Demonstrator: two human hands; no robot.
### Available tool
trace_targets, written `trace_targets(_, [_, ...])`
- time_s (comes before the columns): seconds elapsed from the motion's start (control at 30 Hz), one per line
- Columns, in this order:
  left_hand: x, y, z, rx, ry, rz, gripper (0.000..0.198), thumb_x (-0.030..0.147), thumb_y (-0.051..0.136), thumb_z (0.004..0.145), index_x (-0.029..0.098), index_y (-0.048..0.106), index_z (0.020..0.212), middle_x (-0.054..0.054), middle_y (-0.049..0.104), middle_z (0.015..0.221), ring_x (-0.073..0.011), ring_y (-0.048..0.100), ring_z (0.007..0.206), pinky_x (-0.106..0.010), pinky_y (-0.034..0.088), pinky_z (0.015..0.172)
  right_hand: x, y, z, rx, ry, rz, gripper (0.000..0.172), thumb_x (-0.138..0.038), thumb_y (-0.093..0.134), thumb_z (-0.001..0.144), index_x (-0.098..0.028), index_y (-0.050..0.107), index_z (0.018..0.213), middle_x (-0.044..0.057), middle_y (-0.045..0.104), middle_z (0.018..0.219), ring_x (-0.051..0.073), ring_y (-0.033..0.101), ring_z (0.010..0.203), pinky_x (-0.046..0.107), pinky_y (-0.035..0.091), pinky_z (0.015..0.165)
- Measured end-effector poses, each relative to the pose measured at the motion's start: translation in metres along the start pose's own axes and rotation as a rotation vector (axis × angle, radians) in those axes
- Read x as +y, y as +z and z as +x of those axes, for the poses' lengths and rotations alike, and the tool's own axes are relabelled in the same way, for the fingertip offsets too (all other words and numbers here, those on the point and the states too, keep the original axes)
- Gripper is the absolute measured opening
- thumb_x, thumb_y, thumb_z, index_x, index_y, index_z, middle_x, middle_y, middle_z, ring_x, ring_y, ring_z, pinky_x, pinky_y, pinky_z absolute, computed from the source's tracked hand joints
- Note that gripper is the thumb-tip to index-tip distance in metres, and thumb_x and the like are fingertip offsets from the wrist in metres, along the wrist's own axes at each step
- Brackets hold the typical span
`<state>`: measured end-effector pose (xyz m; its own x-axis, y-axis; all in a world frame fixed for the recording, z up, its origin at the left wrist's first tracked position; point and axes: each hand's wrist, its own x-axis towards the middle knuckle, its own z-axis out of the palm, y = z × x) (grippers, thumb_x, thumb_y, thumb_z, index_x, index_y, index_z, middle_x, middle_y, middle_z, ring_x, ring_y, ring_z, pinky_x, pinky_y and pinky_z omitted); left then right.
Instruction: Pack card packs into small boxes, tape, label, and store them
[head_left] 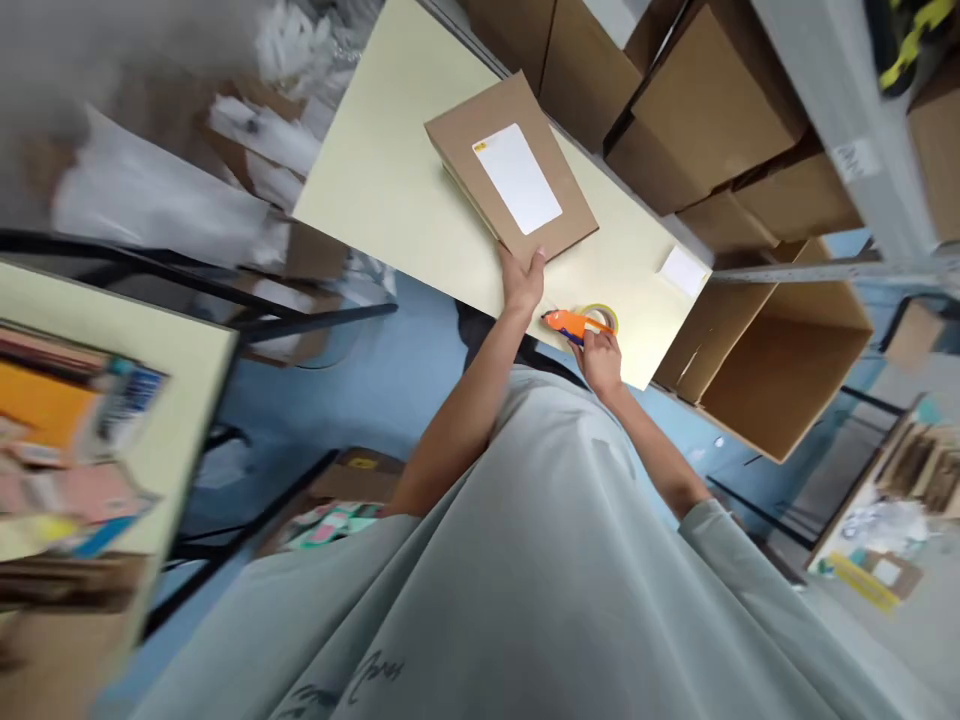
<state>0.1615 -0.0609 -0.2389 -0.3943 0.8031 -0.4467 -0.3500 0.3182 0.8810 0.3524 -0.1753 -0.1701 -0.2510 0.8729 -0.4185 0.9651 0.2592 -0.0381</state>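
Observation:
A flat brown cardboard box (465, 170) with a large white label (517, 180) on its upper face is tilted over the pale yellow table (390, 150). My left hand (523, 280) grips the near edge of this box, thumb on top; the fingers beneath are hidden. In my right hand (600, 360) is an orange and blue tape dispenser (568, 322), held low by the table's near edge. A roll of tape (602, 318) shows at the dispenser's right end. On the table further right lies a small stack of white labels (682, 270).
Brown cartons (712, 100) line the far side of the table behind a grey metal rack post (832, 110). A large open carton (787, 370) stands off the right end. Plastic wrap (165, 200) lies at left, beyond another table (187, 360) holding papers.

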Motion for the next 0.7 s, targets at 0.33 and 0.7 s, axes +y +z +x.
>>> trace_targets(0.33, [0.017,-0.067,0.015,-0.093,0.017,0.405,0.089,0.064,0.076,0.110,0.027,0.041,0.183,-0.015,0.059,0.179,-0.0230,0.059,0.167,-0.040,0.040,0.144,-0.031,0.000,0.003,-0.070,-0.065,0.158,0.043,-0.041,0.051,0.122,-0.005,0.073,0.130,0.028,0.084,0.114,0.039,0.074,0.111,0.048,0.049,0.115])
trace_targets(0.7, [0.026,-0.067,0.010,-0.157,0.055,0.588,0.096,0.078,0.068,0.109,0.028,0.036,0.185,-0.017,0.055,0.183,-0.0247,0.057,0.169,-0.043,0.040,0.145,0.134,-0.013,0.001,0.077,0.096,-0.040,0.060,-0.050,0.034,0.127,-0.005,0.073,0.123,0.025,0.083,0.100,0.034,0.078,0.095,0.051,0.059,0.099])
